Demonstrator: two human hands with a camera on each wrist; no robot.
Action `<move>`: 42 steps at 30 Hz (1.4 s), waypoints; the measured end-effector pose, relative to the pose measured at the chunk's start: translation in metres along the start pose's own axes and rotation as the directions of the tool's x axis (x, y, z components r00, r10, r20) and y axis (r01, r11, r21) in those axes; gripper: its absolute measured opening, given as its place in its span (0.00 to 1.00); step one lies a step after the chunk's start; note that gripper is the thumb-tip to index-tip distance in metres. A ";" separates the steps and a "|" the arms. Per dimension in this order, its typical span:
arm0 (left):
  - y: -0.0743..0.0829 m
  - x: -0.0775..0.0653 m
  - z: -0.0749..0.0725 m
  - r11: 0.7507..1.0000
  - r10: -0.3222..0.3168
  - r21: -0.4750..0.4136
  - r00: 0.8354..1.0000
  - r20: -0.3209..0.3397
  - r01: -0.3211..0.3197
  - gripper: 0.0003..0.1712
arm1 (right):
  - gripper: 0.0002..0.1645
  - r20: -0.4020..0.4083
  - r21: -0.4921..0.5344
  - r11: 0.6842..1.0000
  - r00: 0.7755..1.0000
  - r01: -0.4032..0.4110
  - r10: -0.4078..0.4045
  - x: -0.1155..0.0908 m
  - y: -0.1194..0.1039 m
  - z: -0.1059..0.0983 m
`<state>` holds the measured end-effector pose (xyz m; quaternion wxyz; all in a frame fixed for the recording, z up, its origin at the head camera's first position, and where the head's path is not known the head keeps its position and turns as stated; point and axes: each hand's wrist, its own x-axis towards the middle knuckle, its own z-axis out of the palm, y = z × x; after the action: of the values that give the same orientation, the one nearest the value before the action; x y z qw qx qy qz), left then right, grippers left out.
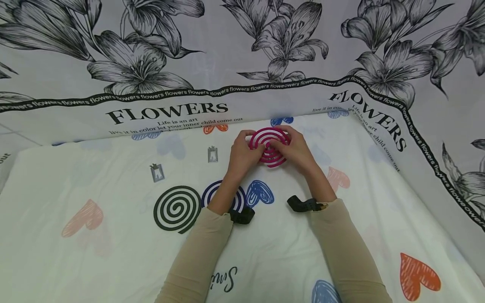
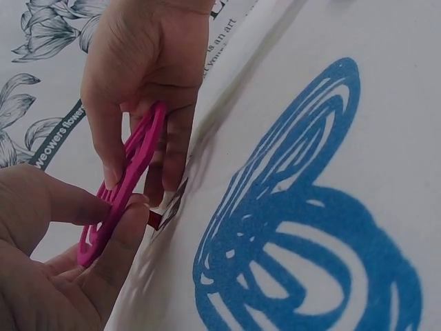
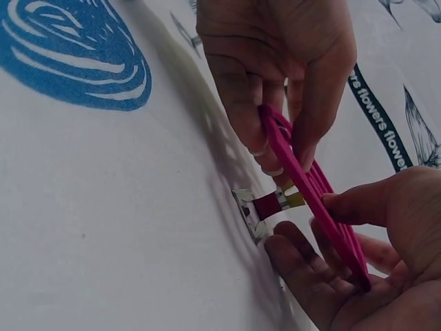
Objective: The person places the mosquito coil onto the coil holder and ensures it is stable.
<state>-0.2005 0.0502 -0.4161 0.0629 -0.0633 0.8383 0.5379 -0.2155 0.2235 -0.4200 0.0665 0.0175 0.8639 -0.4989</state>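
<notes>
At twelve o'clock on the surface point(image 1: 75, 261), both my hands, left hand point(image 1: 242, 156) and right hand point(image 1: 293, 151), pinch the pink coil point(image 1: 270, 147) above its metal stand point(image 3: 256, 207) (not seated yet); black coil point(image 1: 177, 208) waits at eight o'clock.

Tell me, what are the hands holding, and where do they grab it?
Both hands hold one pink spiral coil. The left hand pinches its left edge, and the right hand pinches its right edge, with fingers and thumbs on both faces.

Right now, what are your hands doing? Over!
Left hand and right hand both grip the pink mosquito coil. Coil lifted above a small metal stand. Black coil lies apart, nothing in the way.
</notes>
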 end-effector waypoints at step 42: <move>-0.006 0.004 0.001 1.000 0.001 -0.002 1.000 -0.019 -0.001 0.31 | 0.36 0.041 0.054 0.988 0.989 -0.145 0.143 -0.001 -0.003 0.003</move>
<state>-0.2034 0.0482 -0.4222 0.0547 -0.0678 0.8383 0.5382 -0.2142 0.2195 -0.4189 0.1180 0.0725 0.8444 -0.5175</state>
